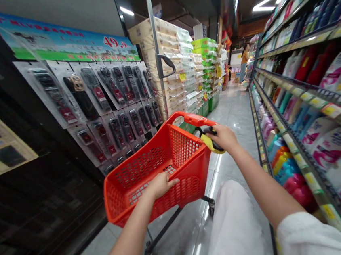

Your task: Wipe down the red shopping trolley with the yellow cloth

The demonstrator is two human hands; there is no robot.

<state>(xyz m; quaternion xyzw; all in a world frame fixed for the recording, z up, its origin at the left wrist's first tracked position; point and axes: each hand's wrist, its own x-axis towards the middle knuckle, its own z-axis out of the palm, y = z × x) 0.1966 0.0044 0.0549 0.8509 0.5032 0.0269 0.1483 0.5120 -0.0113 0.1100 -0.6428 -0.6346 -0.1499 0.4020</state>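
A red plastic shopping cart (191, 182) stands turned at an angle in front of me, its mesh basket showing nothing inside. My left hand (162, 184) is closed over the near side rim, thumb on the outer face and fingers hidden inside the basket. At the corner by the red handlebar (198, 120), my right hand (225, 138) is closed round a small yellow-and-black object (211, 142). What that object is, I cannot make out. It hangs against the cart's end, and I cannot tell whether the hand also grips the cart.
Packaged belts (111, 85) hang on a display at left, beside a metal post (155, 35) with a black handle. Stacked cartons (161, 43) line the aisle behind. Shelves of bottles (306, 117) run close along my right. A person (244, 63) stands far down the tiled floor (235, 108).
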